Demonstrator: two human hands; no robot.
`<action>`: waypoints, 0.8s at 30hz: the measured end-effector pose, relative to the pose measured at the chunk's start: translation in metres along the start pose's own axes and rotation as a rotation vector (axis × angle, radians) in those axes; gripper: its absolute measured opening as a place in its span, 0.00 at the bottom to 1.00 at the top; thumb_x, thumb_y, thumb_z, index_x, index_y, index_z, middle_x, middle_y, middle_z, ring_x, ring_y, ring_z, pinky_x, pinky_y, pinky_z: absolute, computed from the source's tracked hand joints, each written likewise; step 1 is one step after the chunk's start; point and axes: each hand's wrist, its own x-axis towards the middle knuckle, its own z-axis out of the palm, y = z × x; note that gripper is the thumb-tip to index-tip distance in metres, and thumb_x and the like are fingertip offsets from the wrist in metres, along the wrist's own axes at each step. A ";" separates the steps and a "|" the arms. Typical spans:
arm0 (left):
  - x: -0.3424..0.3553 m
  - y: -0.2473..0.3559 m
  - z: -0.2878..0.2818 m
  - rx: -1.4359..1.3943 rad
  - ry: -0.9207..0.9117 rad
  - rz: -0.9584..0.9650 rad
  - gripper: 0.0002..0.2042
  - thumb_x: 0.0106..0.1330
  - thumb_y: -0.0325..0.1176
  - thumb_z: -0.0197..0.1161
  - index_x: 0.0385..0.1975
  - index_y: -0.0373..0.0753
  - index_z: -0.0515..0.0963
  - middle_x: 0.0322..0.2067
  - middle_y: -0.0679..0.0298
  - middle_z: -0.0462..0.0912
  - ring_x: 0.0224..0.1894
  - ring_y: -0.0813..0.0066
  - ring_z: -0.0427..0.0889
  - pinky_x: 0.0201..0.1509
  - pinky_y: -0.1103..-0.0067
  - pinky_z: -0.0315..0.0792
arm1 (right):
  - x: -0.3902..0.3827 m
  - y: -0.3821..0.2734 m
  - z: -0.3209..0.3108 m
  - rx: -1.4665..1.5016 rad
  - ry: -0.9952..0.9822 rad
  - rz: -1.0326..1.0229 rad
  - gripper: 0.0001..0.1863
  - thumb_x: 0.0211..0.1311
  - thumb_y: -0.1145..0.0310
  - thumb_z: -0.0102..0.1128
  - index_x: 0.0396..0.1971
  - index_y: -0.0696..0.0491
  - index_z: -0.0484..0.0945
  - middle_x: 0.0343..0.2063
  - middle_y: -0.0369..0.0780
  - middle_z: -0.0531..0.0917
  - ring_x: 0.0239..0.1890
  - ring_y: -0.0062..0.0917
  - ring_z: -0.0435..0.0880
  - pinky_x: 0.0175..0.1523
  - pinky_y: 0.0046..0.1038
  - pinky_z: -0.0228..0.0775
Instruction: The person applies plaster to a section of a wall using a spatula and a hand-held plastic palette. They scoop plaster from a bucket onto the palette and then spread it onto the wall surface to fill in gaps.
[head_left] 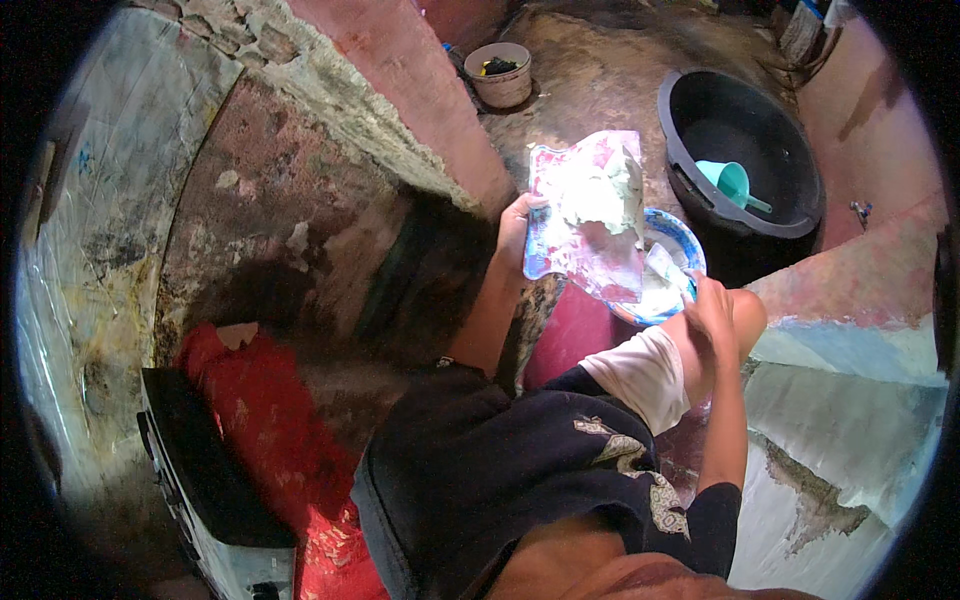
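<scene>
Left hand gripping soapy patterned cloth, cloth hiding most of blue-rimmed bowl, right hand grip unclear

Floor: bare brown ground, wet-looking and shiny, at 12 o'clock.
Wall: rough masonry with a pink-red face and a pale crumbling top edge, running from 11 o'clock toward the centre.
Right wall: patchy pink, pale blue and white plaster, flaking, at 3 to 5 o'clock.
Left side: worn, stained pale sheet surface at 9 o'clock.
Light: dim overall, brightest near the centre, shadow under the masonry wall.
</scene>
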 end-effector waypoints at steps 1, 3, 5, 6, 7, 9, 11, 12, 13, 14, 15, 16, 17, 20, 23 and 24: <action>0.002 -0.003 -0.004 -0.104 -0.142 -0.033 0.12 0.52 0.30 0.47 0.32 0.29 0.69 0.25 0.57 0.75 0.26 0.68 0.76 0.33 0.75 0.72 | 0.010 0.001 0.008 -0.058 0.011 0.002 0.17 0.41 0.69 0.55 0.36 0.57 0.72 0.27 0.51 0.76 0.34 0.41 0.75 0.39 0.36 0.66; -0.005 -0.007 -0.011 -0.281 -0.330 -0.161 0.14 0.52 0.30 0.45 0.35 0.28 0.68 0.29 0.55 0.76 0.30 0.66 0.76 0.40 0.72 0.70 | 0.031 0.004 0.030 -0.174 -0.070 -0.048 0.15 0.38 0.71 0.55 0.32 0.56 0.74 0.26 0.50 0.77 0.32 0.40 0.76 0.38 0.35 0.67; 0.003 -0.028 -0.029 -0.258 -0.136 -0.121 0.14 0.55 0.32 0.44 0.36 0.29 0.68 0.29 0.56 0.76 0.30 0.66 0.77 0.37 0.73 0.72 | 0.049 0.006 0.048 -0.281 -0.145 -0.074 0.13 0.36 0.72 0.55 0.29 0.56 0.76 0.25 0.49 0.77 0.31 0.40 0.77 0.37 0.35 0.68; 0.005 -0.034 -0.030 -0.271 -0.053 -0.112 0.14 0.57 0.32 0.44 0.37 0.29 0.68 0.30 0.56 0.76 0.30 0.67 0.77 0.37 0.73 0.72 | 0.056 0.007 0.053 -0.329 -0.181 -0.069 0.12 0.35 0.73 0.55 0.27 0.56 0.77 0.25 0.48 0.77 0.31 0.39 0.77 0.36 0.34 0.69; 0.005 -0.035 -0.033 -0.326 -0.219 -0.147 0.15 0.60 0.34 0.42 0.40 0.29 0.67 0.33 0.55 0.76 0.33 0.67 0.77 0.38 0.72 0.73 | 0.063 0.009 0.057 -0.378 -0.216 -0.062 0.11 0.34 0.74 0.55 0.25 0.56 0.77 0.25 0.48 0.78 0.30 0.39 0.78 0.36 0.34 0.69; -0.002 -0.039 -0.031 -0.312 -0.145 -0.149 0.16 0.61 0.35 0.42 0.43 0.29 0.65 0.36 0.54 0.75 0.34 0.66 0.77 0.39 0.72 0.72 | 0.064 0.016 0.077 -0.397 -0.234 -0.039 0.10 0.34 0.74 0.55 0.23 0.56 0.77 0.25 0.48 0.78 0.30 0.38 0.78 0.35 0.34 0.70; -0.005 -0.045 -0.032 -0.310 -0.080 -0.150 0.18 0.62 0.37 0.40 0.46 0.29 0.63 0.39 0.53 0.74 0.37 0.66 0.76 0.41 0.70 0.72 | 0.066 0.023 0.092 -0.406 -0.243 -0.022 0.09 0.34 0.73 0.55 0.21 0.56 0.78 0.25 0.49 0.78 0.31 0.38 0.78 0.35 0.34 0.70; -0.006 -0.047 -0.034 -0.318 -0.105 -0.157 0.18 0.62 0.37 0.40 0.46 0.29 0.63 0.39 0.53 0.74 0.37 0.66 0.76 0.41 0.70 0.72 | 0.067 0.025 0.096 -0.400 -0.220 -0.015 0.08 0.34 0.72 0.56 0.21 0.57 0.77 0.24 0.49 0.78 0.30 0.37 0.78 0.34 0.34 0.70; -0.007 -0.049 -0.035 -0.327 -0.129 -0.166 0.18 0.62 0.37 0.40 0.46 0.29 0.63 0.39 0.53 0.73 0.37 0.65 0.76 0.41 0.70 0.71 | 0.068 0.028 0.101 -0.398 -0.211 -0.035 0.08 0.34 0.72 0.56 0.20 0.57 0.77 0.24 0.49 0.78 0.30 0.37 0.78 0.34 0.34 0.70; -0.008 -0.050 -0.034 -0.340 -0.154 -0.178 0.19 0.62 0.38 0.39 0.46 0.29 0.63 0.40 0.53 0.73 0.37 0.65 0.76 0.41 0.70 0.71 | 0.068 0.027 0.102 -0.399 -0.206 -0.050 0.08 0.35 0.72 0.56 0.20 0.57 0.77 0.24 0.48 0.78 0.30 0.37 0.78 0.33 0.34 0.70; -0.007 -0.052 -0.033 -0.334 -0.119 -0.198 0.19 0.62 0.38 0.40 0.46 0.30 0.64 0.39 0.53 0.74 0.36 0.65 0.76 0.41 0.69 0.71 | 0.069 0.026 0.103 -0.396 -0.185 -0.060 0.07 0.35 0.73 0.56 0.19 0.58 0.77 0.23 0.48 0.78 0.29 0.37 0.78 0.33 0.33 0.71; -0.006 -0.055 -0.036 -0.357 -0.136 -0.222 0.19 0.62 0.39 0.40 0.46 0.30 0.64 0.39 0.53 0.74 0.36 0.64 0.77 0.41 0.69 0.71 | 0.070 0.026 0.106 -0.404 -0.153 -0.075 0.07 0.35 0.71 0.56 0.19 0.58 0.77 0.22 0.49 0.78 0.28 0.37 0.78 0.32 0.34 0.70; -0.005 -0.057 -0.037 -0.378 -0.155 -0.246 0.19 0.62 0.39 0.40 0.46 0.30 0.64 0.39 0.53 0.74 0.36 0.64 0.77 0.40 0.68 0.72 | 0.071 0.024 0.105 -0.411 -0.157 -0.074 0.07 0.36 0.72 0.55 0.19 0.57 0.77 0.23 0.47 0.78 0.28 0.36 0.79 0.32 0.33 0.71; -0.007 -0.063 -0.037 -0.429 -0.138 -0.293 0.19 0.62 0.40 0.41 0.46 0.31 0.64 0.37 0.53 0.75 0.34 0.63 0.77 0.38 0.67 0.72 | 0.077 0.023 0.111 -0.416 -0.148 -0.098 0.07 0.36 0.73 0.54 0.21 0.55 0.77 0.23 0.45 0.79 0.28 0.35 0.79 0.32 0.32 0.71; -0.007 -0.067 -0.038 -0.425 -0.095 -0.300 0.20 0.61 0.41 0.41 0.45 0.32 0.64 0.36 0.54 0.75 0.32 0.63 0.78 0.37 0.66 0.73 | 0.080 0.018 0.106 -0.442 -0.088 -0.051 0.06 0.37 0.72 0.54 0.21 0.54 0.77 0.24 0.45 0.78 0.32 0.37 0.77 0.35 0.33 0.70; -0.007 -0.068 -0.038 -0.410 -0.098 -0.300 0.19 0.61 0.41 0.41 0.45 0.32 0.64 0.36 0.54 0.75 0.32 0.63 0.78 0.37 0.66 0.73 | 0.081 0.015 0.103 -0.446 -0.052 -0.044 0.06 0.38 0.72 0.54 0.21 0.54 0.76 0.24 0.45 0.78 0.33 0.37 0.77 0.35 0.33 0.70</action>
